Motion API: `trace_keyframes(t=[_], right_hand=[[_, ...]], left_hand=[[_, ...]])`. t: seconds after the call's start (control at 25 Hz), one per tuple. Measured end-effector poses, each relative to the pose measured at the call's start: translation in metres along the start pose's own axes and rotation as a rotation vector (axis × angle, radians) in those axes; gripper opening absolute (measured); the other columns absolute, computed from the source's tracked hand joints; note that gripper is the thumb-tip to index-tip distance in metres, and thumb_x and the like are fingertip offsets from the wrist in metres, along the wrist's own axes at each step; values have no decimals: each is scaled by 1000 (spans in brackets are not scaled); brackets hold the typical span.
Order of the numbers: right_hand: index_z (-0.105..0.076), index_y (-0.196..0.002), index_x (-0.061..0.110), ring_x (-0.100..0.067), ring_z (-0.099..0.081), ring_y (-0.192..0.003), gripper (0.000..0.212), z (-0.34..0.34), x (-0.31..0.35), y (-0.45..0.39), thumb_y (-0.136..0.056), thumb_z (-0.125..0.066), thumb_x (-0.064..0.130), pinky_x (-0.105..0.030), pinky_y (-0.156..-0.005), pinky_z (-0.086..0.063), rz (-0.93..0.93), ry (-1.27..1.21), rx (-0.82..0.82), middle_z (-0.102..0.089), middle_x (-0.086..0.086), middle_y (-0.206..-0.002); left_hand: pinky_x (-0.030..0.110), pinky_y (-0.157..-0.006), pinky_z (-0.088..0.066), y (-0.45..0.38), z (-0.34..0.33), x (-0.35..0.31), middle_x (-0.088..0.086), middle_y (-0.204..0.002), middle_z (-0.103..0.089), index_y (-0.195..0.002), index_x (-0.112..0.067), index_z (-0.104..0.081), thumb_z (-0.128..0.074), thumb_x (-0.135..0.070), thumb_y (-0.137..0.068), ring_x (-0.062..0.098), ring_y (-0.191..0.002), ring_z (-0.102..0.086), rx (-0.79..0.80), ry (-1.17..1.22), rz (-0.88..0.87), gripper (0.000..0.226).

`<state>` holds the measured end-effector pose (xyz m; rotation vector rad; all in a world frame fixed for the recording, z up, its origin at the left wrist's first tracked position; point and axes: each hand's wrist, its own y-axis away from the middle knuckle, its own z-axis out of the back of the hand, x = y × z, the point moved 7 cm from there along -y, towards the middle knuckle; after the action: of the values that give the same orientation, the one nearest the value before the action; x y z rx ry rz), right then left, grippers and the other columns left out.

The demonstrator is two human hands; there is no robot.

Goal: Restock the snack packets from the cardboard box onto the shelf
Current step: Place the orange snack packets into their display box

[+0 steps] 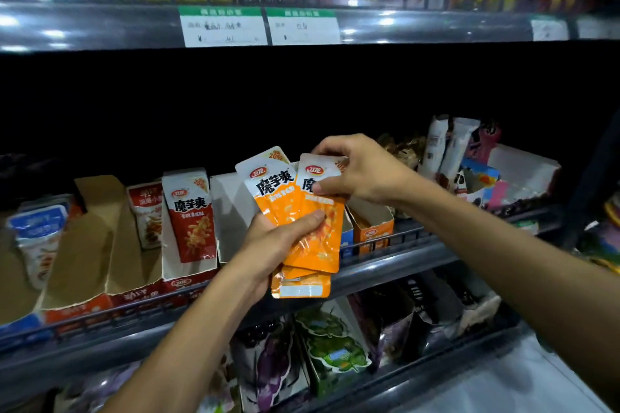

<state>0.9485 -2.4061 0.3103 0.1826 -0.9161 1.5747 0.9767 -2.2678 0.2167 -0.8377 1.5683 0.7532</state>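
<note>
Your left hand (278, 241) grips a fanned stack of orange snack packets (302, 228); just above it, your right hand (355, 171) pinches the front packet's top edge.

dim, shelf recess black; glare on the upper shelf rail (100, 23), edges blurred and bowed

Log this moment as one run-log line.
stage: sorting packets at shelf | left hand: grips orange packets | right hand: pinches front orange packet | orange display box: on shelf behind
</note>
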Motion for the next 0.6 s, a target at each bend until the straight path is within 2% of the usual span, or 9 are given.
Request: trace_keyframes(t=[0.08, 0.12, 0.16, 0.24, 0.32, 0.36, 0.48, 0.6], right_hand=[[-63, -103, 9, -17, -65, -86, 20, 10, -27, 0, -86, -70, 15, -32, -70, -58, -74, -67, -250, -65, -6, -97], [-65, -100, 10, -21, -66, -87, 12, 13, -47, 1, -88, -66, 12, -35, -74, -57, -140, 31, -316, -66, -7, -96], [-66, -101, 11, -23, -65, -92, 11, 11, -66, 1, -90, -62, 10, -35, -80, -55, -220, 223, -286, -67, -8, -100], [-63, -109, 10, -26, -62, -102, 19, -16, -104, 1, -91, -57, 10, -34, -87, -52, -386, 575, 48, -65, -11, -111], [-57, -117, 6, -28, -59, -105, 26, -47, -123, 3, -92, -53, 9, -31, -84, -48, -456, 725, 430, -61, -14, -117], [-55, -119, 5, -27, -58, -106, 27, -54, -124, 3, -93, -50, 8, -30, -83, -46, -473, 762, 562, -59, -13, -119], [-53, -113, 9, -26, -55, -101, 20, -59, -119, -1, -94, -47, 9, -31, -83, -42, -459, 899, 790, -55, -9, -111], [-53, -90, 10, -20, -47, -78, 7, -60, -119, -2, -93, -46, 9, -32, -82, -41, -427, 999, 862, -48, -4, -89]], left_hand=[[35, -66, -60, -4, 8, -1, 4, -88, -78, -106, -16, -66, -81, -22, -78, 23, -77, -75, -87, -6, -9, 32], [36, -68, -60, -7, 13, -1, 5, -88, -78, -105, -15, -67, -81, -22, -79, 24, -77, -75, -122, -8, -17, 31], [37, -69, -60, -9, 16, -3, 5, -88, -78, -104, -14, -67, -80, -21, -79, 24, -77, -75, -140, -15, -31, 29], [37, -70, -60, -15, 21, -5, 4, -88, -78, -101, -15, -68, -80, -22, -80, 23, -77, -75, -153, -31, -56, 24], [39, -72, -60, -19, 26, -5, 3, -87, -78, -98, -17, -67, -80, -22, -80, 22, -76, -75, -159, -29, -60, 23], [40, -72, -60, -21, 27, -5, 3, -87, -78, -98, -18, -67, -80, -22, -80, 23, -76, -75, -156, -21, -56, 23], [37, -67, -60, -26, 29, 0, 4, -88, -78, -102, -17, -66, -80, -23, -80, 23, -75, -75, -160, -4, -35, 27], [32, -60, -59, -25, 25, 3, 3, -85, -78, -102, -16, -66, -79, -23, -81, 21, -72, -75, -149, 9, -19, 26]])
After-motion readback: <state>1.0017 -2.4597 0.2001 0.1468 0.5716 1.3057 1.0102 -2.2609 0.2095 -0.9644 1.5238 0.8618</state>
